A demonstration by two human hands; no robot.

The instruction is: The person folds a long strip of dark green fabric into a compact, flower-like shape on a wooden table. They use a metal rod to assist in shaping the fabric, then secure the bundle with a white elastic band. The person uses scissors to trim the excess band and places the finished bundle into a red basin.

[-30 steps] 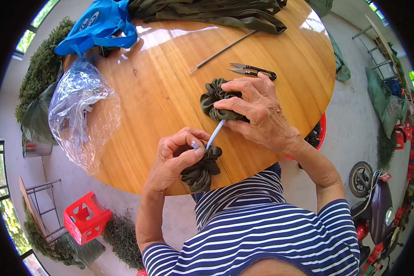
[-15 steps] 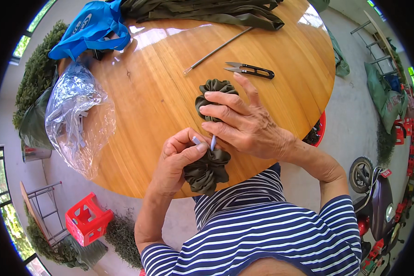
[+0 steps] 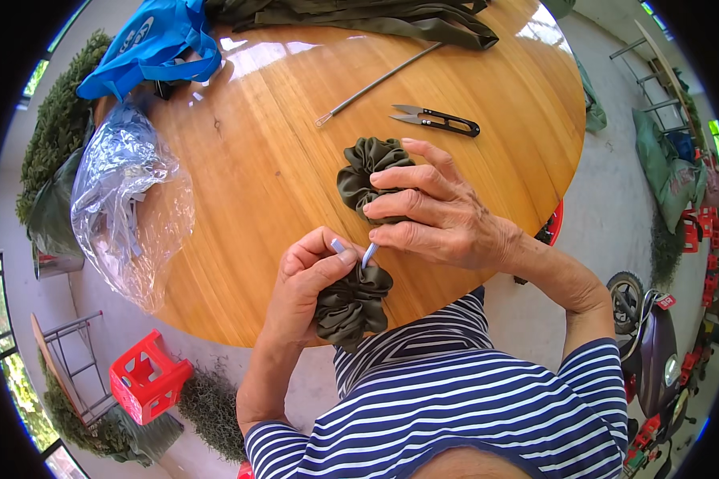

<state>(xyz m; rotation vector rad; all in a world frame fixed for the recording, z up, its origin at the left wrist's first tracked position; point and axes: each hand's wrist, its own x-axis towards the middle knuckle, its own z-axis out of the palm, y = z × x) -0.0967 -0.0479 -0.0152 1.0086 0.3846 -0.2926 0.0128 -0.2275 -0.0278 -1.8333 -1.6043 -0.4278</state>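
Observation:
My left hand (image 3: pixel 302 281) pinches a dark olive fabric scrunchie (image 3: pixel 353 307) at the table's near edge. One pale end of its elastic band (image 3: pixel 338 245) pokes up between my left thumb and forefinger. The other pale end rises from the gathered fabric to my right hand (image 3: pixel 435 209), at the forefinger; my right thumb is hidden underneath. The other right fingers are spread over a second olive scrunchie (image 3: pixel 361 172) lying on the table. Beyond them lie black-handled thread snips (image 3: pixel 447 122) and a thin metal rod (image 3: pixel 383 80) with a small loop at its tip.
The round wooden table (image 3: pixel 248 199) bears a clear plastic bag (image 3: pixel 128 215) of pale strips at the left, a blue bag (image 3: pixel 148 52), and a heap of olive fabric strips (image 3: pixel 359 20) at the far side. A red stool (image 3: pixel 148 379) stands at lower left, a motor scooter (image 3: pixel 659 359) at right.
My right hand has shifted slightly right and down, uncovering more of the second scrunchie. The elastic end beside it now leans more to the right. My left hand keeps its pinch.

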